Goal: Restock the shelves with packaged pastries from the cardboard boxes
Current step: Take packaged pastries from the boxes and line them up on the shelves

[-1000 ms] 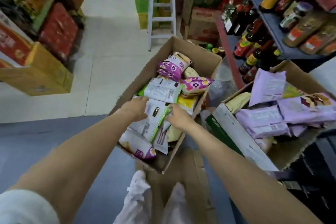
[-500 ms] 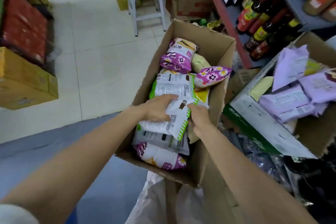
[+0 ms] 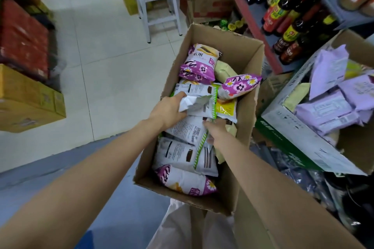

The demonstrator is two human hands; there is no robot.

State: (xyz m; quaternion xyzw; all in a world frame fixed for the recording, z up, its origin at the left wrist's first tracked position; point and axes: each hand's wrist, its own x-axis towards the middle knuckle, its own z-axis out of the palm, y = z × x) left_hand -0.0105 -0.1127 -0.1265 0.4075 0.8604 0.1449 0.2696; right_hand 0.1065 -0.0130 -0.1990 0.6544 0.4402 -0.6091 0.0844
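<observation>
A white pastry packet [image 3: 197, 100] is gripped at its crumpled near end by the left hand [image 3: 168, 110], inside the cardboard box [image 3: 245, 50]; its length runs rightward. The right hand [image 3: 215, 129], just beside, is buried among packets; grip undetermined.

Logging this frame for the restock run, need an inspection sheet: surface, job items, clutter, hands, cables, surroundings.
Surface: pale tiled floor, blue-grey strip nearer.
Job's things: open cardboard box of pastry packets; second box at right holds lilac packets.
Clutter: red cartons on yellow box, left.
Hands: left hand grips white-and-green packet; right hand reaches among packets, grip hidden.
Cables: nothing seen.
Surroundings: white stool, shelf of sauce bottles.
</observation>
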